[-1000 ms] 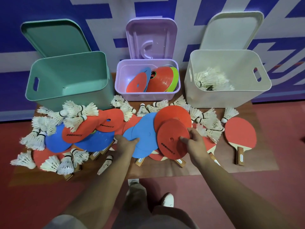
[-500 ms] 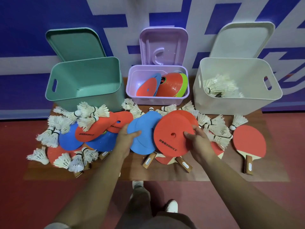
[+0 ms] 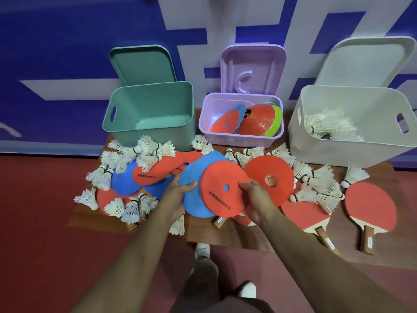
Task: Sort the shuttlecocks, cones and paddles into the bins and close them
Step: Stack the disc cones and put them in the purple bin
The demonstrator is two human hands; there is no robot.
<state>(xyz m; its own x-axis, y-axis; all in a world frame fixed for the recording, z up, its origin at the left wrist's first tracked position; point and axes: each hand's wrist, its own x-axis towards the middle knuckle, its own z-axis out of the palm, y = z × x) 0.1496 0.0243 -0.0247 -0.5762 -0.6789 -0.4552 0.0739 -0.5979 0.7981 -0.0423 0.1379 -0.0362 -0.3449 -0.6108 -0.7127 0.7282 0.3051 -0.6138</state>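
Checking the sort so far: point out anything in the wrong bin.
Nothing is misplaced. The purple bin holds only cones, the white bin only shuttlecocks, and the green bin looks empty.

Both forearms reach forward, nearly parallel. The left hand [image 3: 178, 197] curls, thumb above the fingers; the right hand [image 3: 257, 199] pinches, thumb above the fingers.
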